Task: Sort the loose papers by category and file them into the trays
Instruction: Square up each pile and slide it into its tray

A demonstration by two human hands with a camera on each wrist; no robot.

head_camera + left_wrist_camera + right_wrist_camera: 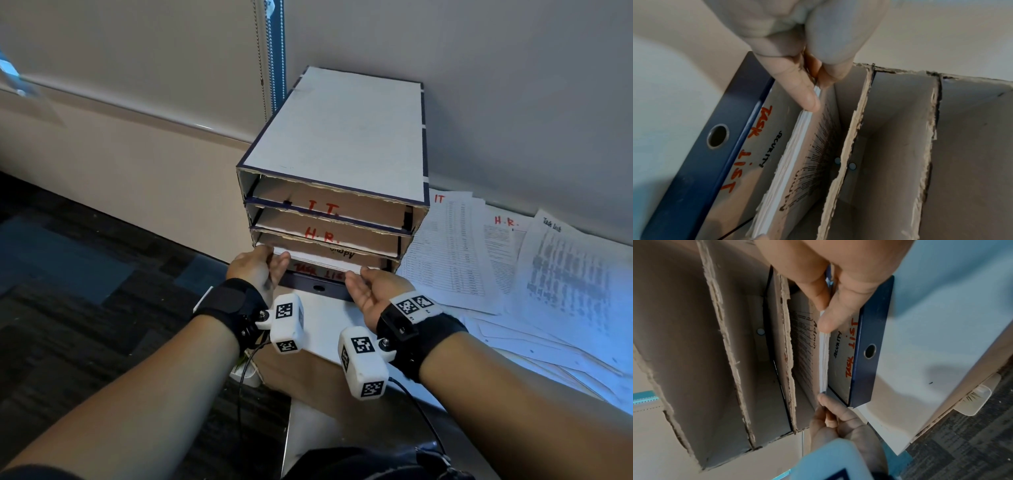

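A cardboard tray unit [335,137] stands on the white table with three open shelves, marked "I.T." [323,207], "H.R." [322,234] and "Task List" [317,271] from top to bottom. A thin stack of printed papers [322,262] lies partly inside the bottom shelf, its near edge sticking out. My left hand [274,257] pinches the stack's left corner, thumb and finger on the paper edge [789,154]. My right hand [361,277] pinches the right corner, with its thumb on top of the sheets [824,361]. The far end of the stack is hidden inside the shelf.
Loose printed sheets [513,267] headed "IT", "H.R." and "Task List" overlap on the table to the right of the unit. A wall runs close behind, with a bead cord [260,61] hanging left of the unit. Dark carpet [85,274] lies beyond the table's left edge.
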